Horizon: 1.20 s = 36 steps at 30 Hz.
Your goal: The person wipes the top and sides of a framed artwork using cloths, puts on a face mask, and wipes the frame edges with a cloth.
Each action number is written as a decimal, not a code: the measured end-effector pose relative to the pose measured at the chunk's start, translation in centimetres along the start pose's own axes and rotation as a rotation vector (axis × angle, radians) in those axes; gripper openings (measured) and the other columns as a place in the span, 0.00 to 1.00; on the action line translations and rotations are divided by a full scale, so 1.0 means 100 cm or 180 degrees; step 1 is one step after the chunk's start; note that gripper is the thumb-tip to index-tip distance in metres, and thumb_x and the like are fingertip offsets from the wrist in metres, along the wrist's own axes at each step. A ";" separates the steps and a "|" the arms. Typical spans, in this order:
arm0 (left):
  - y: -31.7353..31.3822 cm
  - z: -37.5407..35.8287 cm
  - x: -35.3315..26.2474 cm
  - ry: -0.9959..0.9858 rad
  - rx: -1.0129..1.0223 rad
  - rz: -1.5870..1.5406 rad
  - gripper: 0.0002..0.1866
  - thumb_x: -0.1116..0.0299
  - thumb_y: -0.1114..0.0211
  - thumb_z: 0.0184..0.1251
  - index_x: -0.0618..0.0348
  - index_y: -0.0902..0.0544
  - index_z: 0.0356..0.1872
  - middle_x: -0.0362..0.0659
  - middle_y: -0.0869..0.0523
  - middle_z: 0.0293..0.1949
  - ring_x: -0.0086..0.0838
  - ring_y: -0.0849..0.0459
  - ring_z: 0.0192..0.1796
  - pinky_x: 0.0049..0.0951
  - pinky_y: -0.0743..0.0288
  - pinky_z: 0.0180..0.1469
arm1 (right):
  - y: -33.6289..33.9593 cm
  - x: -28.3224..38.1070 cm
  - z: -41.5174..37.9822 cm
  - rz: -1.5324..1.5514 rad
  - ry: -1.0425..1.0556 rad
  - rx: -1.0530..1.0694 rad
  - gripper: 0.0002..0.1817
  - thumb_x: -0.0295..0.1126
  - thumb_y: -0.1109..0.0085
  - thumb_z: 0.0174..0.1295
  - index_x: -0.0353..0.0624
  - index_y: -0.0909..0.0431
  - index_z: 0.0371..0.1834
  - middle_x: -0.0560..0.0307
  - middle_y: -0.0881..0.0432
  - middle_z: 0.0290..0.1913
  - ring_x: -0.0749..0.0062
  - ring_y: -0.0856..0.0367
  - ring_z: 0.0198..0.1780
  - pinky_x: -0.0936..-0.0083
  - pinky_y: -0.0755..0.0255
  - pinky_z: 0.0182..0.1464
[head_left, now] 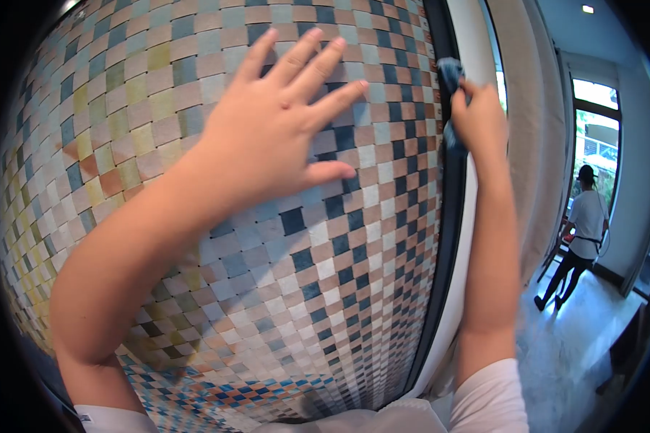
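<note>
My left hand [289,112] lies flat with fingers spread on a large woven panel [383,209] of checkered strips in beige, dark blue, grey and olive. At the panel's right edge runs a dark frame [448,216]. My right hand [480,119] is closed around a bluish cloth [451,76], which touches the upper part of that frame. Part of the cloth is hidden behind my fingers.
Right of the frame hangs a beige curtain [538,144]. Farther off, a person [586,220] in a white shirt stands with their back to me near a tall window [598,133]. The pale shiny floor [549,353] stretches below them. A dark piece of furniture [632,339] is at the lower right.
</note>
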<state>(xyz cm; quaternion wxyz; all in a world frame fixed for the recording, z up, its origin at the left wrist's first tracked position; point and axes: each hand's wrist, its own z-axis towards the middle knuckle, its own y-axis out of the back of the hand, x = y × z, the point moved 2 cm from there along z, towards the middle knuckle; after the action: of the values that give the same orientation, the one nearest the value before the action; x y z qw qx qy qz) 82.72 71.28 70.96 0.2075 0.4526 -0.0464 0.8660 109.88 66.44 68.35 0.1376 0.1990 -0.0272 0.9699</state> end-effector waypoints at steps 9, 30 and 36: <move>-0.023 0.025 -0.070 -0.0715 0.0298 -0.0612 0.41 0.34 0.38 0.52 0.40 0.32 0.67 0.46 0.39 0.71 0.40 0.48 0.75 0.51 0.58 0.74 | 0.000 -0.025 -0.072 0.0049 -0.0245 -0.0090 0.14 0.33 0.44 0.58 0.51 0.16 0.46 0.52 0.23 0.43 0.55 0.22 0.46 0.62 0.26 0.48; -0.036 0.020 -0.084 -0.0569 0.0349 -0.0566 0.41 0.41 0.31 0.47 0.37 0.31 0.66 0.44 0.42 0.72 0.37 0.47 0.75 0.48 0.57 0.75 | -0.005 -0.062 -0.049 0.1078 -0.0480 0.0605 0.17 0.35 0.45 0.54 0.52 0.17 0.47 0.47 0.16 0.39 0.51 0.18 0.43 0.63 0.25 0.50; -0.036 0.047 -0.054 -0.0378 0.0062 -0.0234 0.41 0.39 0.33 0.50 0.36 0.32 0.67 0.44 0.41 0.72 0.37 0.47 0.75 0.48 0.57 0.75 | 0.004 -0.020 0.096 0.1174 0.0354 -0.0657 0.16 0.28 0.52 0.52 0.38 0.16 0.39 0.35 0.19 0.43 0.42 0.20 0.46 0.59 0.27 0.52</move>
<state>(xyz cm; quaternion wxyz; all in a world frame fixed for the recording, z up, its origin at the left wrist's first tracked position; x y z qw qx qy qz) 90.47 71.55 68.93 0.2316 0.5065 -0.0336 0.8299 115.15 64.47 76.35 -0.0214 0.1218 -0.1546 0.9802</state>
